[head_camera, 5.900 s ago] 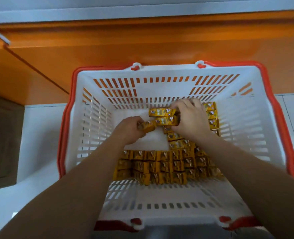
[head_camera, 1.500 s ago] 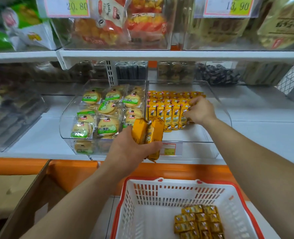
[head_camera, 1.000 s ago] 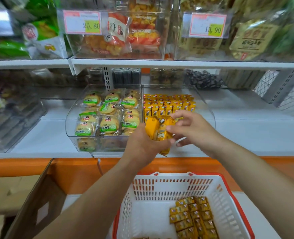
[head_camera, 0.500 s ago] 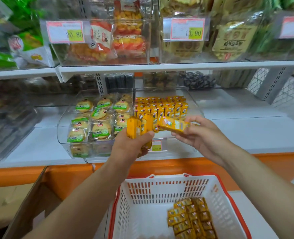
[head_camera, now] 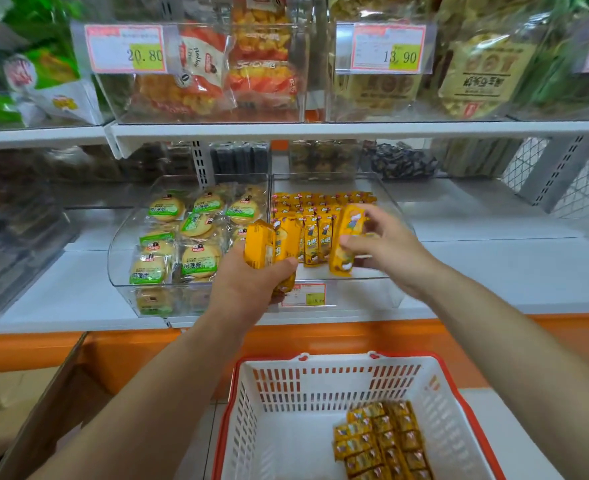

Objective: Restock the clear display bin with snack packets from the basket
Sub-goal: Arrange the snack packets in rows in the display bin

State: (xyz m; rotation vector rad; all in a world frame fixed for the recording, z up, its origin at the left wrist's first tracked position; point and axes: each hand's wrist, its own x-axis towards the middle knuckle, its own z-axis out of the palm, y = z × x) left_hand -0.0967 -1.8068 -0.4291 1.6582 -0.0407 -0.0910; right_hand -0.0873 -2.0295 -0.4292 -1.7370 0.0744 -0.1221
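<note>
My left hand (head_camera: 248,282) grips a small stack of yellow snack packets (head_camera: 269,244) in front of the clear display bin (head_camera: 386,292). My right hand (head_camera: 386,244) pinches one yellow packet (head_camera: 346,237) upright over the bin's front right part. Rows of the same yellow packets (head_camera: 317,209) stand in the bin's back half. Below, the white basket with a red rim (head_camera: 286,393) holds several more yellow packets (head_camera: 379,441) at its right side.
A second clear bin (head_camera: 120,265) of green-labelled round cakes sits directly left of the display bin. The upper shelf (head_camera: 355,131) carries bins with price tags. A brown cardboard box (head_camera: 19,410) stands at the lower left by the orange shelf base.
My right hand took one packet from the stack in my left hand, turned it upright and carried it forward over the bin. Earlier both hands were gathering packets in the basket.
</note>
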